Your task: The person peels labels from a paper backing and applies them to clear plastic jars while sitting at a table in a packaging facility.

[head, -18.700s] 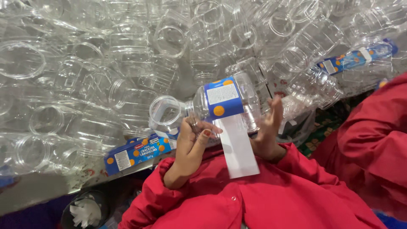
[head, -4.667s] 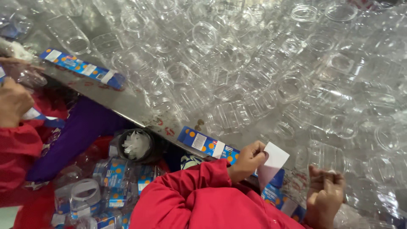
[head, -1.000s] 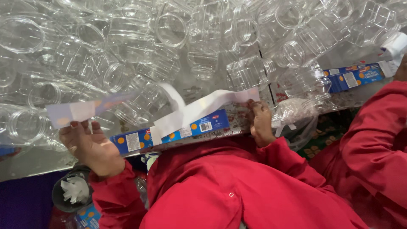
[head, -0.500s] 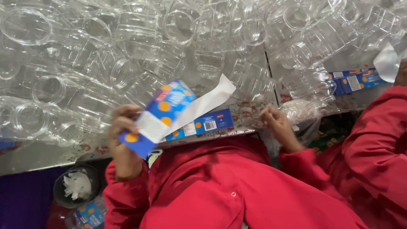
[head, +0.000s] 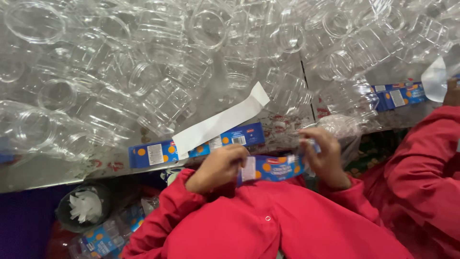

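We are looking straight down over our red sleeves, and both hands are busy: the left hand (head: 218, 168) pinches one end of a blue label (head: 272, 168) with orange dots and a white patch, and the right hand (head: 326, 156) grips the other end, so the label is stretched flat between the two, just in front of our chest and just below the table (head: 43, 175) edge. From the left hand's end a long white backing strip (head: 218, 122) rises up and away to the right, slanting across the table, its far end lying over the clear jars. Beneath that strip, flat along the table's near edge, sits a stack of labels (head: 196, 146), a long blue band with orange dots and white printed panels. Beyond it the whole table is heaped with clear plastic jars (head: 143, 76), empty, lying on their sides and tumbled every way, open mouths showing. A crumpled clear plastic bag (head: 342, 127) sits just beyond the right hand. Far right, a second stack of blue labels (head: 395, 95) lies on the table edge, with another person's red sleeve (head: 421, 168) beside us and a white strip (head: 433, 79) held up near it; we cannot tell how that person's hand grips it. Down at lower left, under the table, we spot a dark bin (head: 84, 208) with white scraps in it, and labelled jars (head: 103, 237) beside it.
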